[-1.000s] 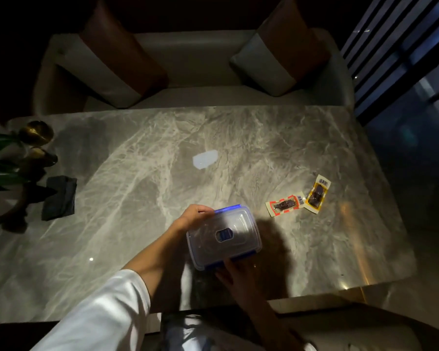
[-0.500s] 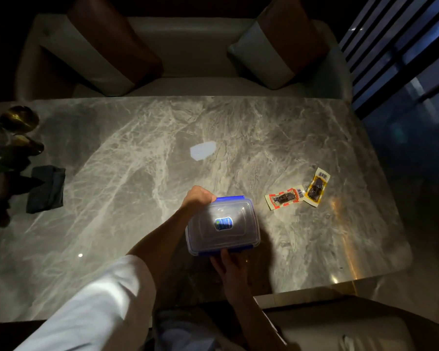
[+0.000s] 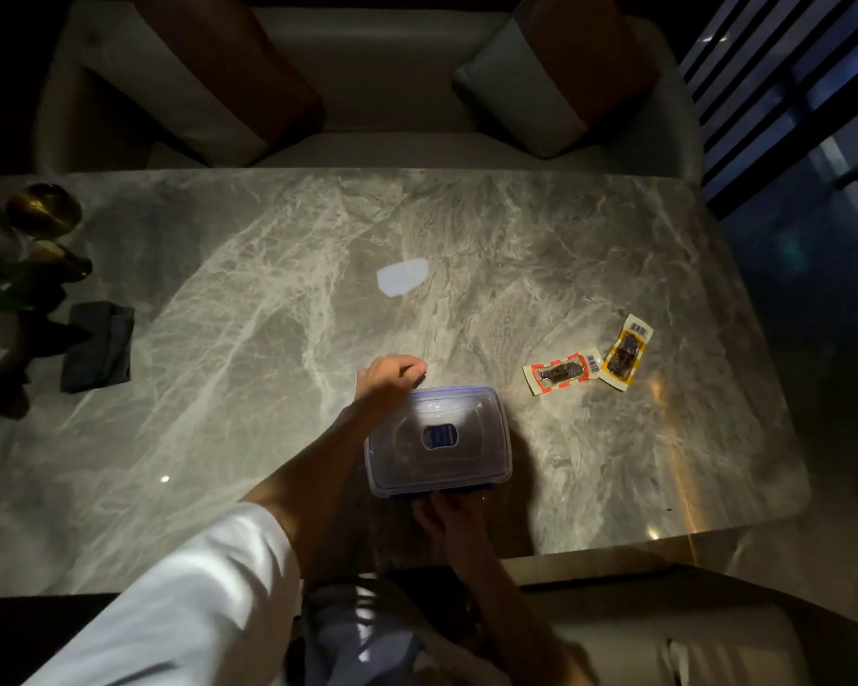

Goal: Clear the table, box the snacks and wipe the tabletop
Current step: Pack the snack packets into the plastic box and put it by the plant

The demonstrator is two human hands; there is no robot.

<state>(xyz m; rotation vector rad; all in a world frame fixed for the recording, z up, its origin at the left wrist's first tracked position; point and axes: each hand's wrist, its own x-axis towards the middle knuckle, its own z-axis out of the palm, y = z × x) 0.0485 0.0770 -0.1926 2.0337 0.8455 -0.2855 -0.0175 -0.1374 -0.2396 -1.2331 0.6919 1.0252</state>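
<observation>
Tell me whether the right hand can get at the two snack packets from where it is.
Probably yes. The right hand is at the box's near edge, and bare marble lies between it and the snack packets; nothing blocks the way.

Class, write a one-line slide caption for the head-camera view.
Both hands, left hand and right hand, work a lidded plastic box on a marble table; two snack packets lie beside it.
</observation>
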